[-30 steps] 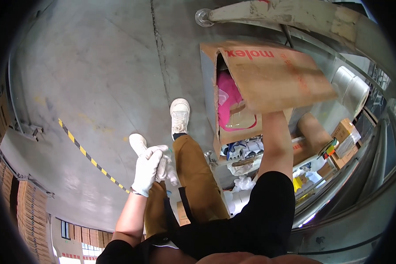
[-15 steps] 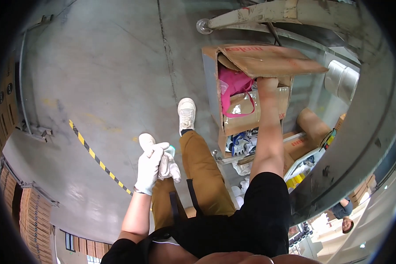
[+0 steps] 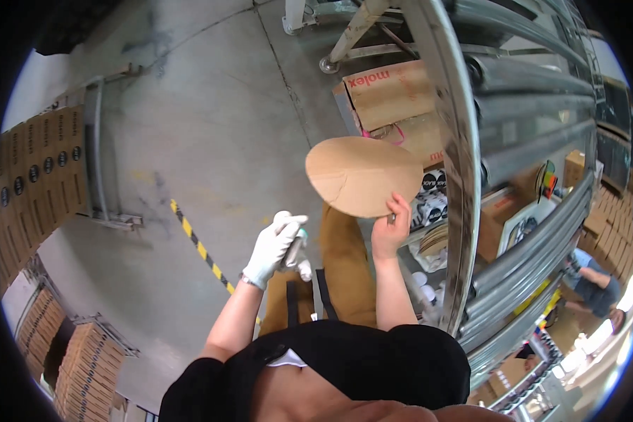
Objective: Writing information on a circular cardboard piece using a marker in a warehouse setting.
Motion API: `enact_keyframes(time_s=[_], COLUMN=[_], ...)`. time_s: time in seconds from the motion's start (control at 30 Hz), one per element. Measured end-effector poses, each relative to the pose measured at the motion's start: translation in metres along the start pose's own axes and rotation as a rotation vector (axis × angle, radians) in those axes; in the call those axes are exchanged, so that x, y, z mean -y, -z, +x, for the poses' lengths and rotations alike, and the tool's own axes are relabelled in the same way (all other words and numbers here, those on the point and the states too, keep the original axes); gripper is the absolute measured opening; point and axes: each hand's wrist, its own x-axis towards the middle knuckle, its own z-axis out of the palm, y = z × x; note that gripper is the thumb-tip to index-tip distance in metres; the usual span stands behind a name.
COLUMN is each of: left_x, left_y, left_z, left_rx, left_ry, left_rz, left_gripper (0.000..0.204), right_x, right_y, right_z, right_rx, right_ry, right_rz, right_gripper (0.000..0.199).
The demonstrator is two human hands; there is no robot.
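Head view: gloved left hand (image 3: 269,252) clutches another glove (image 3: 304,269) (partly hidden); right hand (image 3: 390,234) pinches cardboard disc (image 3: 362,172).

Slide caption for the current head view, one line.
Gloved left hand clutches a loose glove; bare right hand holds a cardboard disc.

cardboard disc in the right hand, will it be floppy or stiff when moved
The cardboard disc is probably fairly stiff: held near one edge by the right hand, it looks flat. It appears thin, so likely light.
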Motion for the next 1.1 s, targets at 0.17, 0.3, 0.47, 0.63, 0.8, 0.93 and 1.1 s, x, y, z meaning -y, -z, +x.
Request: enact_keyframes(time_s=[0.17, 0.3, 0.47, 0.63, 0.8, 0.93, 1.1], left_x=[-0.015, -0.040, -0.020, 0.039, 0.166, 0.280, 0.411], left_y=[-0.017, -0.050, -0.089, -0.177, -0.265, -0.322, -0.371], left_z=[-0.088, -0.152, -0.204, -0.267, -0.326, -0.412, -0.484], left_rx=[0.062, 0.035, 0.424, 0.725, 1.033, 1.242, 1.492], left_ry=[-0.073, -0.171, -0.252, -0.138, -0.025, 0.073, 0.098], left_rz=[-0.013, 0.070, 0.404, 0.460, 0.679, 0.824, 1.217], left_gripper=[0.052, 0.034, 0.028, 0.026, 0.027, 0.027, 0.026], right_x=[0.110, 0.137, 0.140, 0.105, 0.098, 0.103, 0.101], right_y=[0.107, 0.185, 0.293, 0.387, 0.486, 0.539, 0.554], right_z=[-0.069, -0.127, -0.180, -0.286, -0.438, -0.582, -0.730], right_rx=[0.021, -0.027, -0.540, -0.494, -0.937, -1.243, -1.598], right_ry=[0.027, 0.105, -0.520, -0.528, -0.547, -0.582, -0.585], right_rz=[0.200, 0.189, 0.986, 1.157, 1.116, 1.014, 0.944], right_gripper=[0.025, 0.025, 0.023, 0.027, 0.019, 0.021, 0.014])
